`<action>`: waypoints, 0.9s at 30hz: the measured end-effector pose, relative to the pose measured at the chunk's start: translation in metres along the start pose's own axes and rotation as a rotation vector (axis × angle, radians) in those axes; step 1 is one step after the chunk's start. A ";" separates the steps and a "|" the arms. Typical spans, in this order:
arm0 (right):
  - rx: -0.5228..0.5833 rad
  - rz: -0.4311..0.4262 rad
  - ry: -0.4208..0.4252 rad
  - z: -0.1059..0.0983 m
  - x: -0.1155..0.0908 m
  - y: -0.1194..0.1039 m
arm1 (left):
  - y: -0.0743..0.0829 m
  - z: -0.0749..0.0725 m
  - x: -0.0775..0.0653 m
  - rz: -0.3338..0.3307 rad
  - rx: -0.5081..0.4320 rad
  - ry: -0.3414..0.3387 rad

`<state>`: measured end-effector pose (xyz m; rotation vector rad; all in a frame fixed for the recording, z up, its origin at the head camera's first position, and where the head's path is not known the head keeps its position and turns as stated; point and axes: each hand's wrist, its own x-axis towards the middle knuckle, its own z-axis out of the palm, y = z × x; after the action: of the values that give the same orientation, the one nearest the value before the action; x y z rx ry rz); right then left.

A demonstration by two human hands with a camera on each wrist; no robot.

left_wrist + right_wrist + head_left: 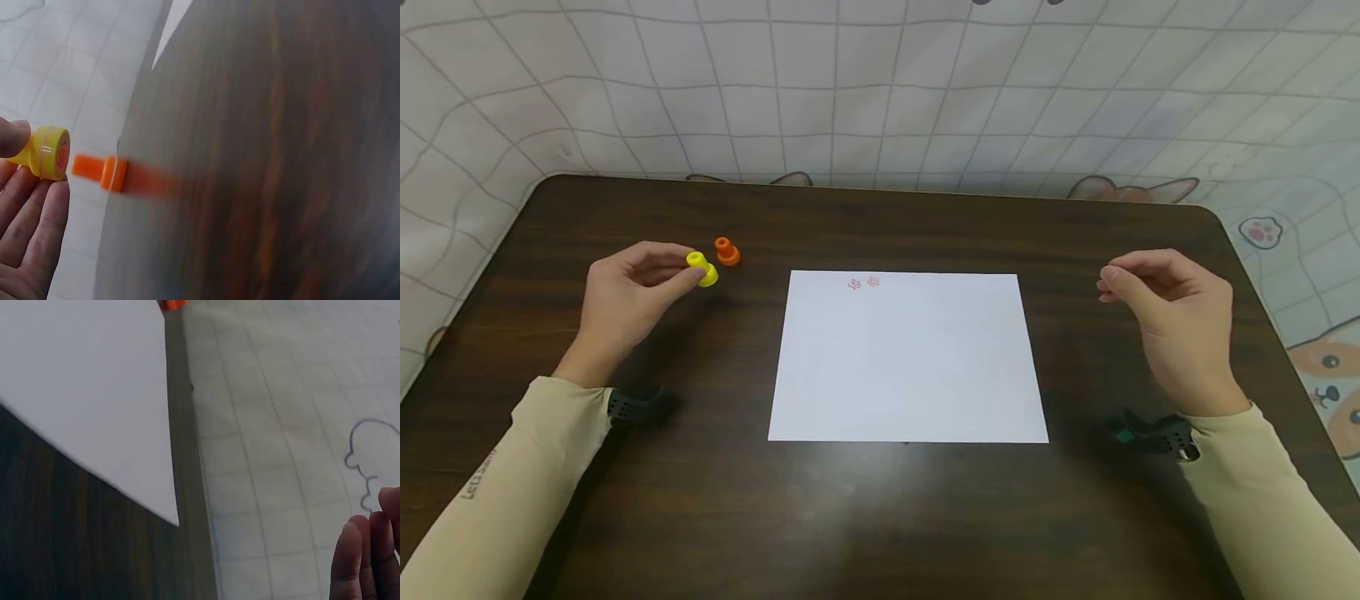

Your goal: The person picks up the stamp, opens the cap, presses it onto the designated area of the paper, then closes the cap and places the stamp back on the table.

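Between thumb and fingers my left hand (pixel 625 296) pinches a yellow toy stamp (pixel 703 270). In the left wrist view, the reddish patterned face of the yellow stamp (pixel 62 155) shows at its wide end. Just beyond it, an orange stamp (pixel 727 252) stands upright on the table, wide end down. A white sheet of paper (pixel 910 358) lies mid-table, bearing two small red prints (pixel 863 283) near its top edge. To the right of the paper, my right hand (pixel 1180 312) is held with fingers loosely bent and nothing visible in it.
The dark wooden table (pixel 865 517) has rounded far corners. Behind it hangs a pale gridded cloth (pixel 865 92) with cartoon animal drawings. A dark band (pixel 638 407) sits at the left wrist and another dark band (pixel 1161 435) at the right.
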<state>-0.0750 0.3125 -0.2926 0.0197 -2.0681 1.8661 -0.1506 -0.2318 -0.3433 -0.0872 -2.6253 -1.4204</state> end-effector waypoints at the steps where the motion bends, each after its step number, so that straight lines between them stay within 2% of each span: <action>1: -0.013 0.000 0.026 -0.004 0.000 0.000 | -0.002 -0.001 0.002 -0.001 0.009 0.008; 8: -0.166 0.023 0.163 -0.029 0.003 0.004 | -0.012 -0.010 0.011 -0.038 0.061 0.032; 12: -0.321 0.058 0.205 -0.040 0.004 0.006 | -0.017 -0.013 0.015 -0.052 0.110 0.019; 15: -0.410 0.083 0.213 -0.046 0.005 0.008 | -0.019 -0.014 0.017 -0.068 0.146 0.008; 21: -0.428 0.090 0.203 -0.053 0.009 0.015 | -0.019 -0.014 0.026 -0.106 0.205 -0.033; 27: -0.491 0.102 0.175 -0.062 0.007 0.023 | -0.016 -0.012 0.033 -0.123 0.220 -0.071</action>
<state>-0.0716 0.3768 -0.3085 -0.3625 -2.3731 1.3081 -0.1839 -0.2513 -0.3447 0.0508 -2.8713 -1.1722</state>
